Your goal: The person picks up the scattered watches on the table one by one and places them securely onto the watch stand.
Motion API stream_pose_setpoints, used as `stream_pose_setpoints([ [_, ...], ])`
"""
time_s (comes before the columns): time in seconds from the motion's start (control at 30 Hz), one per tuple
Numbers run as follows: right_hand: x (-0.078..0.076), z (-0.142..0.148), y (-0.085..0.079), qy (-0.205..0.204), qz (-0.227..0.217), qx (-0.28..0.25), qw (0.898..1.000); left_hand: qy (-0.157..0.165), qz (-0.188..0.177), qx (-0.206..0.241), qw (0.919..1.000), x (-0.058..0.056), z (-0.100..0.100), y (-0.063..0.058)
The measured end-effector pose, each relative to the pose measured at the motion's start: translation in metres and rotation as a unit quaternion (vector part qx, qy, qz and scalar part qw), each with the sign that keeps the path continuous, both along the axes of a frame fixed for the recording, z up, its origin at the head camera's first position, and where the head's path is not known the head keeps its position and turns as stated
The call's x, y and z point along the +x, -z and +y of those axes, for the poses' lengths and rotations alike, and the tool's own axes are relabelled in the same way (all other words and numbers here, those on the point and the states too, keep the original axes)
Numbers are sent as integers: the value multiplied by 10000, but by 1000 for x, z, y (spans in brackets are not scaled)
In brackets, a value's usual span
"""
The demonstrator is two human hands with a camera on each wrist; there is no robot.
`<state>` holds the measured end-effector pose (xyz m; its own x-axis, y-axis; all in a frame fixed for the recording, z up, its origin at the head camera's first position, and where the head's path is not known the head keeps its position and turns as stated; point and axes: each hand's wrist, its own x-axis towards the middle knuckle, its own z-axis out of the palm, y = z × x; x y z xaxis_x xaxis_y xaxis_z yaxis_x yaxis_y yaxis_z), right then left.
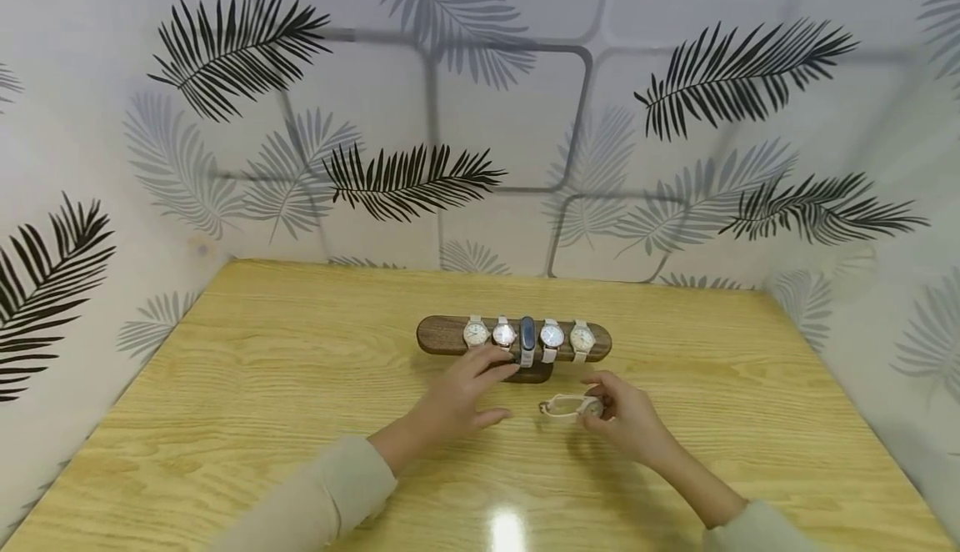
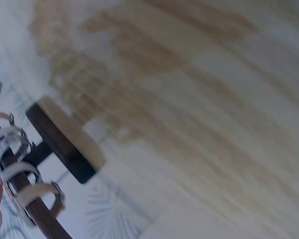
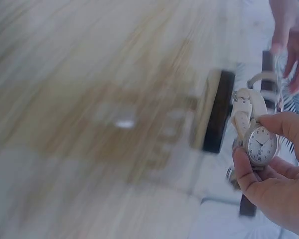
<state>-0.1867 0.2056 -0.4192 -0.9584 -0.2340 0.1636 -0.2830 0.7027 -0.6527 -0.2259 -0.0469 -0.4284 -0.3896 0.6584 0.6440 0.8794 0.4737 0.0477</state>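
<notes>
My right hand (image 1: 626, 419) pinches a wristwatch (image 3: 261, 144) by its case, between thumb and fingers. Its white strap is closed in a loop and its round white dial has dark numerals. The watch is in front of a dark wooden watch stand (image 1: 441, 335). On the stand's bar sit several light-strapped watches, with a fitness band (image 1: 528, 333) that has a dark screen in their midst. My left hand (image 1: 459, 393) reaches to the front of the bar, fingers extended and fingertips right by the lower end of the band, holding nothing.
The stand's foot (image 1: 531, 374) rests on a yellow wood-grain table (image 1: 300, 368). Behind and beside the table are pale surfaces (image 1: 510, 118) with a dark and grey leaf pattern. Light reflects off the tabletop near its front.
</notes>
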Motion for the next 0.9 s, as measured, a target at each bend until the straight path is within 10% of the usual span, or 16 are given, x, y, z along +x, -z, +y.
stream_pose_setpoints([
  [0.2, 0, -23, -7, -643, -48, -131, 9978, -22, -1428, -899, 9857, 14, 18, 3],
  [0.47, -1, -37, -12, -978, -288, -232, 9945, 234, -2568, -534, 9647, 15, 28, 9],
  [0.63, -2, -41, -13, -508, -860, -1171, 9881, 41, -3050, -246, 9520, 15, 29, 13],
  [0.9, -1, -50, -17, 475, -1666, -2886, 9416, -384, -3698, -11, 9283, 17, 30, 9],
])
